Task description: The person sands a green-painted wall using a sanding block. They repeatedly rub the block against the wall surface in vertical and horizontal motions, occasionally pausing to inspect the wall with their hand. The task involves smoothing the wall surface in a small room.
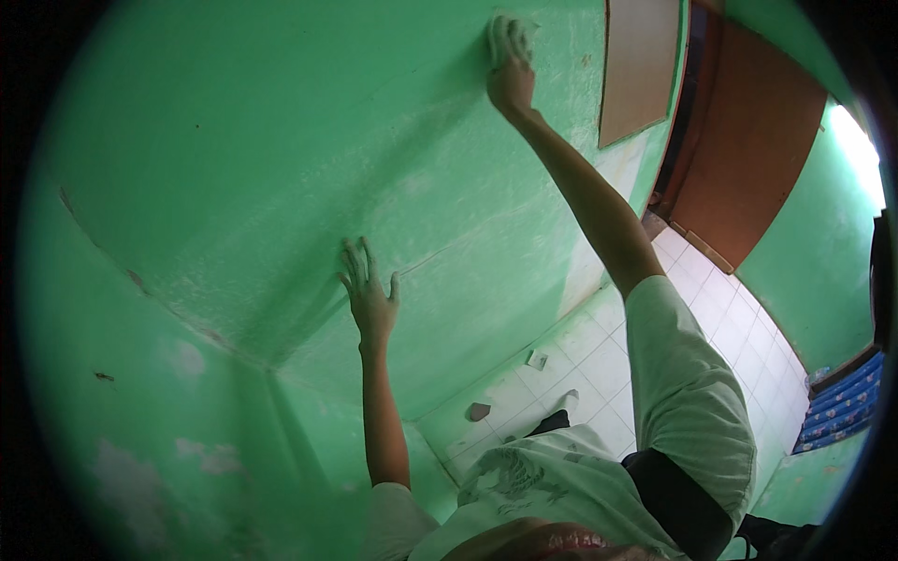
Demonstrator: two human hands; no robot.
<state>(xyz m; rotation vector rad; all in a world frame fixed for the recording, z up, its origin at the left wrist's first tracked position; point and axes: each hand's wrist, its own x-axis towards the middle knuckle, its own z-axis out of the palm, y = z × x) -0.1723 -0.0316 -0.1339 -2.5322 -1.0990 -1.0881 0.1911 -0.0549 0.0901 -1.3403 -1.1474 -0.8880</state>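
Observation:
Stretched up to the green painted wall (449,203), my right hand (511,59) presses flat against it. Its fingers are blurred and dusty. A corner of a thin pale sheet (534,26), which looks like sandpaper, shows beside the fingertips; the hand covers the rest. Lower and to the left, my left hand (370,287) rests on the same wall with its fingers spread, holding nothing. Pale scuffs and chalky dust mark the paint around both hands. A thin crack (438,254) runs across the wall just right of my left hand.
A wall corner (270,368) meets at lower left, its edge chipped. On the white tiled floor (596,350) lie a brown piece (479,411) and a pale printed piece (537,360). A beige panel (637,70), a brown door (754,140) and blue patterned fabric (842,407) are at right.

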